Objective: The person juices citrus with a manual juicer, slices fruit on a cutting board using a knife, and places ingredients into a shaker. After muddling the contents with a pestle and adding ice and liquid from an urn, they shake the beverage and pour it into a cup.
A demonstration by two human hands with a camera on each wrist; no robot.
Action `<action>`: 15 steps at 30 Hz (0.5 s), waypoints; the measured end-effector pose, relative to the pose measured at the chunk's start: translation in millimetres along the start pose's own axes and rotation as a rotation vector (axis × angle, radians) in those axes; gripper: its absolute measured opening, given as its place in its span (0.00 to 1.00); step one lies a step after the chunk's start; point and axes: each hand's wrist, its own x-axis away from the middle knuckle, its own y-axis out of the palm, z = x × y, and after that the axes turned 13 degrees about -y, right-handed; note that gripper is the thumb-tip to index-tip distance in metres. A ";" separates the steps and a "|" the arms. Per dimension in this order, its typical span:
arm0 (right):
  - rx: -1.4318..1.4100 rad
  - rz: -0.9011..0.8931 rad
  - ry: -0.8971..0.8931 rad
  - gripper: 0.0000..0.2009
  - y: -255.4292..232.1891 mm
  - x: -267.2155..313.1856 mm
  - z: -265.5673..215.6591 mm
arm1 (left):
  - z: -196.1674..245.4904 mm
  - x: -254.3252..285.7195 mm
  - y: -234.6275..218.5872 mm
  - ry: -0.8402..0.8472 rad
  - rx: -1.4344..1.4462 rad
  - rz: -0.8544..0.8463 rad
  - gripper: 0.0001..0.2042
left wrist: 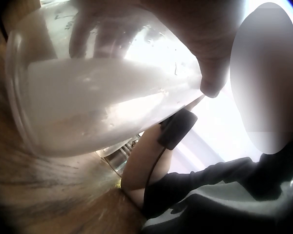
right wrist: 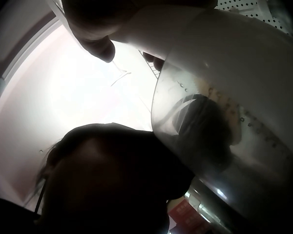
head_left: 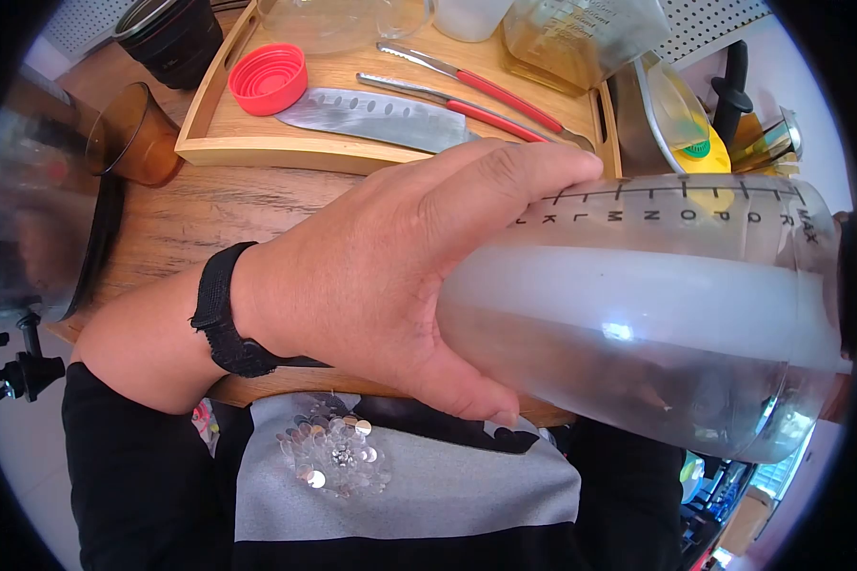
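A large clear bottle [head_left: 657, 324] with printed scale letters and a MAX mark lies on its side in the air, whitish cloudy contents inside. My left hand [head_left: 371, 276], a black strap round its wrist, grips the left end, thumb below and fingers over the top. In the left wrist view those fingers show through the clear wall. At the bottle's right end in the head view my right hand is mostly hidden at the dark edge. The right wrist view shows that right hand [right wrist: 95, 29] in shadow, thumb and fingertips curled against the pale bottle.
Beyond the hands stands a wooden tray [head_left: 286, 160] with a red screw cap [head_left: 269, 79], a kitchen knife [head_left: 371, 116], red-handled tools [head_left: 505, 90] and a jug of amber liquid [head_left: 557, 71]. A brown glass [head_left: 138, 138] is left of it, a yellow bottle [head_left: 719, 157] right.
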 end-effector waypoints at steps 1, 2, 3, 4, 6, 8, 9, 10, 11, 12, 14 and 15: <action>-0.017 0.029 -0.040 0.27 1.0 1.7 6.3 | -0.3 0.1 -0.6 -0.008 -0.003 -0.005 0.59; -0.017 0.028 -0.039 0.27 -1.8 1.4 7.1 | -0.4 -0.2 -0.9 -0.008 -0.003 -0.005 0.59; -0.038 -0.012 -0.021 0.28 -6.0 1.2 7.6 | -0.5 -0.6 -1.1 -0.002 0.003 -0.010 0.59; -0.060 -0.053 -0.002 0.28 -9.6 1.6 7.1 | -0.3 -1.2 -0.9 0.003 0.009 -0.014 0.59; -0.041 -0.087 0.058 0.28 -15.9 -3.1 -4.1 | -1.2 -1.2 -0.2 0.004 0.014 -0.012 0.59; -0.013 -0.123 0.117 0.29 -13.1 -6.5 -6.8 | -4.5 1.9 -1.3 0.012 0.015 -0.011 0.59; -0.010 -0.085 0.127 0.29 -10.1 -6.5 -8.8 | -4.3 1.7 -1.5 0.012 0.015 -0.015 0.59; -0.006 -0.047 0.136 0.29 -8.3 -6.5 -9.5 | -4.1 1.5 -1.7 0.012 0.015 -0.019 0.59; -0.006 -0.048 0.136 0.29 -10.3 -2.1 -3.7 | -4.0 1.5 -1.9 0.013 0.014 -0.019 0.59; -0.068 -0.038 0.041 0.29 -14.1 5.3 7.8 | -4.0 1.7 -2.3 0.013 0.009 -0.023 0.59; -0.131 -0.027 -0.054 0.28 -9.6 4.7 10.3 | -4.7 1.8 -3.3 0.014 0.003 -0.028 0.59; -0.069 0.032 0.031 0.29 0.9 -3.9 2.0 | -6.2 1.9 -4.6 0.019 0.010 -0.030 0.59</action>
